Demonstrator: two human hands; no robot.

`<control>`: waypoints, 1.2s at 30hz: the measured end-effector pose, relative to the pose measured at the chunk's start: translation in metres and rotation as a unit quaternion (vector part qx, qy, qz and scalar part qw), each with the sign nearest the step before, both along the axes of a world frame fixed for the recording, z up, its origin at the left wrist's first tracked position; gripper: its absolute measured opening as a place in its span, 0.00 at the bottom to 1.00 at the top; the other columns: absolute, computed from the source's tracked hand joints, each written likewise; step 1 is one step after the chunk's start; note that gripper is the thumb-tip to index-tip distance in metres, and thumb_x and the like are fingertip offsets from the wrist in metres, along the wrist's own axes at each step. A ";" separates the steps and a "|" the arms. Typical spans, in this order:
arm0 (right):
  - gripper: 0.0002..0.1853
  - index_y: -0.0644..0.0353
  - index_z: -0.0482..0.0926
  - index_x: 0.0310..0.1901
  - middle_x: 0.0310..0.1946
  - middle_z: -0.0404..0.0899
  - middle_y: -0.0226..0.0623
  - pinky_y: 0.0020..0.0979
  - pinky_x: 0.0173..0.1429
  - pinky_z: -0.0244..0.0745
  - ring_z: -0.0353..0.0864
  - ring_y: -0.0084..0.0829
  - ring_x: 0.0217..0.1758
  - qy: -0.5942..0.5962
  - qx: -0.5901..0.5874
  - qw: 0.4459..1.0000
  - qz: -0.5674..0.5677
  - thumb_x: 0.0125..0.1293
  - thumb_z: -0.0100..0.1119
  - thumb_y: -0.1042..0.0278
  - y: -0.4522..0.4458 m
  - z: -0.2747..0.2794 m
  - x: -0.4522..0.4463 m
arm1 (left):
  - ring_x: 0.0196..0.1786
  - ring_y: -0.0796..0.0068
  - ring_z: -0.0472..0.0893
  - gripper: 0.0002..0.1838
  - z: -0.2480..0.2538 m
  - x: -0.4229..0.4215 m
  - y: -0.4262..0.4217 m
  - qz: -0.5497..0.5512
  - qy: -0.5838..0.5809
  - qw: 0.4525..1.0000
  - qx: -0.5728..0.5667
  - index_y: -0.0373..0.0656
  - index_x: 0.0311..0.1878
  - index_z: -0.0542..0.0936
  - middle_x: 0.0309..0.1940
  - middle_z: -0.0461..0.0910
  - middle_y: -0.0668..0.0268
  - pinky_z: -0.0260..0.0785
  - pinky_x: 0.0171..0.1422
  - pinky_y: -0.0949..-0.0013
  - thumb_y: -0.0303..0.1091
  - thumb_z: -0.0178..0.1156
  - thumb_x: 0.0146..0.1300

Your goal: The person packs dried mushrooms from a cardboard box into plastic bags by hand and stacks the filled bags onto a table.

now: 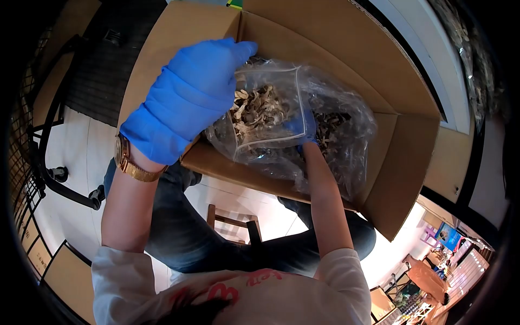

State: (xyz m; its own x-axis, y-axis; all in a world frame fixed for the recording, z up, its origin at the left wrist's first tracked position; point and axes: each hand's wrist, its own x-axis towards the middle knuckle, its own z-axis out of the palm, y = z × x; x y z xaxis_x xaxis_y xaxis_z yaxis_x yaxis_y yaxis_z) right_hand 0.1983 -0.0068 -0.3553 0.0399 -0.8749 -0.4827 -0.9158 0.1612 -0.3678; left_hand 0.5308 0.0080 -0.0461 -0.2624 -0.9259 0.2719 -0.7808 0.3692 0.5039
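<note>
Both of my hands wear blue gloves. My left hand [197, 89] is closed at the upper left edge of a clear zip bag [265, 142], its fingers pressed together on the bag. Dried brown and cream pieces [260, 111] lie in and behind this bag. My right hand [304, 130] reaches inside the large clear plastic liner [355, 130], partly behind the zip bag, so its fingers are hard to make out. More dark dried pieces [329, 127] show in the liner. The liner sits in an open cardboard box [401, 162] in front of my body.
A wooden stool [230, 219] stands on the floor between my legs. At the left are a black metal frame [51, 184] with wheels and a dark ribbed mat [97, 76]. Another person [428, 276] and shelving appear at the lower right. Plastic bags [468, 59] hang at the upper right.
</note>
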 end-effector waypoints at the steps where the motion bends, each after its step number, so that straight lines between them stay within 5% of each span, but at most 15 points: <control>1: 0.40 0.54 0.68 0.61 0.55 0.74 0.51 0.42 0.60 0.71 0.75 0.49 0.56 0.000 0.000 1.000 0.000 0.42 0.71 0.61 -0.001 -0.015 -0.005 | 0.38 0.52 0.79 0.24 0.000 0.000 0.001 0.001 -0.004 1.000 0.007 0.45 0.57 0.76 0.37 0.79 0.53 0.72 0.44 0.59 0.19 0.51 0.55; 4: 0.39 0.49 0.70 0.60 0.57 0.71 0.51 0.43 0.59 0.71 0.73 0.50 0.56 0.001 -0.119 0.991 0.062 0.41 0.70 0.64 -0.003 -0.078 -0.035 | 0.41 0.54 0.80 0.19 0.007 -0.005 0.003 0.008 -0.016 1.000 0.015 0.39 0.49 0.79 0.37 0.80 0.54 0.74 0.48 0.61 0.20 0.53 0.53; 7: 0.38 0.48 0.71 0.61 0.57 0.70 0.50 0.42 0.60 0.70 0.72 0.50 0.58 -0.261 -0.068 0.962 -0.033 0.42 0.69 0.68 -0.003 -0.063 -0.033 | 0.35 0.53 0.79 0.23 -0.003 -0.006 0.003 -0.004 0.018 1.000 -0.012 0.45 0.56 0.76 0.36 0.79 0.55 0.72 0.40 0.61 0.20 0.51 0.56; 9: 0.36 0.47 0.72 0.60 0.60 0.67 0.49 0.41 0.62 0.68 0.69 0.50 0.60 -0.060 -0.163 0.975 0.135 0.44 0.66 0.72 -0.004 0.003 -0.009 | 0.35 0.53 0.79 0.22 0.003 -0.010 0.005 -0.002 0.006 1.000 0.005 0.45 0.55 0.76 0.35 0.78 0.55 0.72 0.40 0.60 0.20 0.51 0.56; 10: 0.36 0.47 0.72 0.60 0.60 0.67 0.49 0.41 0.62 0.68 0.69 0.50 0.60 -0.061 -0.167 0.975 0.136 0.44 0.66 0.72 -0.006 -0.003 -0.011 | 0.34 0.53 0.78 0.22 0.007 -0.011 0.006 0.000 -0.006 1.000 0.024 0.44 0.55 0.76 0.34 0.78 0.55 0.72 0.39 0.60 0.20 0.51 0.56; 13: 0.33 0.48 0.73 0.59 0.61 0.67 0.48 0.40 0.64 0.67 0.68 0.50 0.61 -0.366 -0.068 0.928 0.010 0.46 0.63 0.75 -0.011 -0.033 -0.022 | 0.33 0.54 0.78 0.21 0.003 -0.015 0.007 0.006 -0.029 0.999 0.019 0.44 0.54 0.77 0.34 0.78 0.55 0.72 0.38 0.59 0.21 0.50 0.57; 16: 0.30 0.49 0.74 0.59 0.63 0.66 0.46 0.39 0.66 0.64 0.67 0.49 0.63 -0.207 -0.036 0.977 -0.024 0.49 0.60 0.76 -0.003 -0.062 -0.027 | 0.36 0.52 0.79 0.22 0.010 -0.014 0.010 0.013 -0.020 0.999 0.043 0.43 0.55 0.76 0.35 0.78 0.54 0.73 0.40 0.58 0.20 0.50 0.55; 18: 0.31 0.52 0.72 0.60 0.63 0.66 0.46 0.39 0.68 0.62 0.65 0.47 0.66 -0.115 -0.032 0.993 -0.005 0.50 0.58 0.76 -0.007 -0.029 -0.010 | 0.39 0.50 0.79 0.23 0.005 -0.013 0.009 0.007 0.010 0.999 0.032 0.43 0.56 0.75 0.38 0.78 0.53 0.73 0.42 0.57 0.20 0.50 0.54; 20: 0.30 0.55 0.70 0.62 0.64 0.67 0.43 0.37 0.69 0.61 0.64 0.44 0.68 0.037 -0.051 0.996 0.070 0.54 0.55 0.76 0.001 0.063 0.027 | 0.39 0.50 0.79 0.23 0.017 -0.012 0.007 0.010 -0.020 0.995 0.101 0.44 0.55 0.75 0.40 0.78 0.52 0.73 0.42 0.55 0.21 0.50 0.54; 23: 0.29 0.46 0.71 0.62 0.59 0.72 0.48 0.40 0.62 0.69 0.72 0.49 0.60 0.001 0.010 1.000 0.021 0.56 0.54 0.77 0.002 0.070 0.020 | 0.39 0.49 0.79 0.22 0.020 -0.012 0.007 0.002 -0.014 0.996 0.090 0.44 0.55 0.75 0.40 0.78 0.52 0.73 0.42 0.54 0.22 0.51 0.54; 25: 0.17 0.54 0.76 0.54 0.51 0.76 0.52 0.41 0.54 0.72 0.76 0.50 0.52 -0.014 -0.132 0.987 0.094 0.65 0.45 0.69 0.013 0.041 0.003 | 0.39 0.49 0.79 0.22 0.019 -0.012 0.005 -0.003 -0.020 0.996 0.090 0.44 0.54 0.75 0.39 0.79 0.52 0.73 0.42 0.54 0.22 0.51 0.54; 31: 0.22 0.53 0.77 0.51 0.49 0.73 0.52 0.41 0.54 0.71 0.74 0.53 0.50 -0.021 -0.155 0.983 0.094 0.53 0.65 0.62 0.033 0.046 -0.016 | 0.42 0.53 0.81 0.23 0.017 -0.009 0.001 -0.009 -0.046 0.994 0.098 0.45 0.54 0.76 0.41 0.80 0.54 0.74 0.45 0.56 0.22 0.52 0.52; 35: 0.22 0.55 0.77 0.51 0.48 0.72 0.52 0.39 0.55 0.71 0.75 0.52 0.49 -0.019 -0.135 0.984 0.113 0.54 0.66 0.60 0.048 0.054 -0.030 | 0.44 0.51 0.80 0.23 0.018 -0.010 0.000 -0.015 -0.013 0.995 0.100 0.48 0.55 0.77 0.42 0.80 0.53 0.73 0.48 0.54 0.23 0.51 0.54; 36: 0.20 0.56 0.76 0.50 0.47 0.73 0.49 0.39 0.54 0.72 0.76 0.48 0.48 -0.033 -0.155 0.982 0.100 0.57 0.64 0.60 0.051 0.051 -0.037 | 0.40 0.47 0.79 0.17 0.011 -0.010 -0.001 -0.027 0.025 0.998 0.052 0.42 0.50 0.76 0.38 0.80 0.51 0.72 0.45 0.53 0.25 0.53 0.55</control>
